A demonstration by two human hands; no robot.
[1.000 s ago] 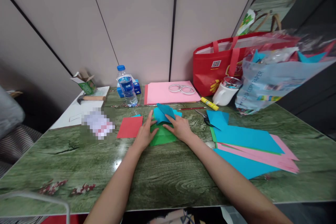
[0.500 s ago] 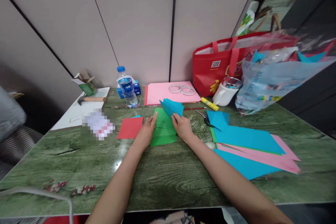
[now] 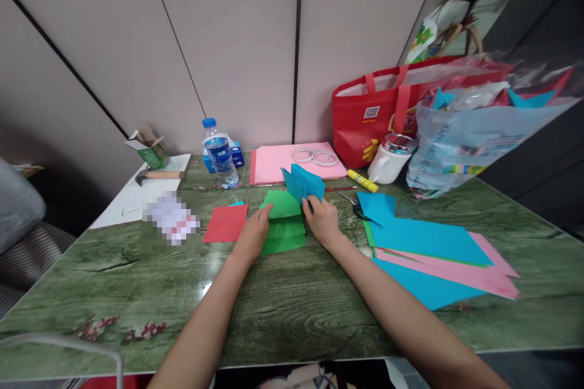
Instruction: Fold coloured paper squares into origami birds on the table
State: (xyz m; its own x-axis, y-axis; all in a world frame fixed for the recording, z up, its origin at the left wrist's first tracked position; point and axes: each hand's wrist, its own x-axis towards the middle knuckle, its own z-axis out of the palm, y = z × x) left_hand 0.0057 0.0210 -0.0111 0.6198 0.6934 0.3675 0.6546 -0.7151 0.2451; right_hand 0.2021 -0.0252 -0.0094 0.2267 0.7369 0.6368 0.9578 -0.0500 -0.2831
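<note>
Folded green paper (image 3: 283,230) lies in front of me in pleated layers, its upper flap partly raised. At its left edge, my left hand (image 3: 254,232) is closed, fingers against the upper layer. My right hand (image 3: 322,219) pinches a folded piece of blue paper (image 3: 305,183) and keeps it tilted up just above and to the right of the green one. A red paper square (image 3: 225,223) rests left of my left hand, with a bit of blue showing behind it.
Behind are pink sheets (image 3: 274,164) with two white tape rings, and a water bottle (image 3: 221,155). On the right are scissors (image 3: 358,209), a glue stick (image 3: 362,181), a white mug (image 3: 389,161), bags and stacked blue paper (image 3: 429,240). A hammer (image 3: 159,175) lies far left.
My right hand has moved slightly right and raised the blue paper away from the green. The green paper's upper flap now shows more openly, and my left hand has shifted a little down its edge.
</note>
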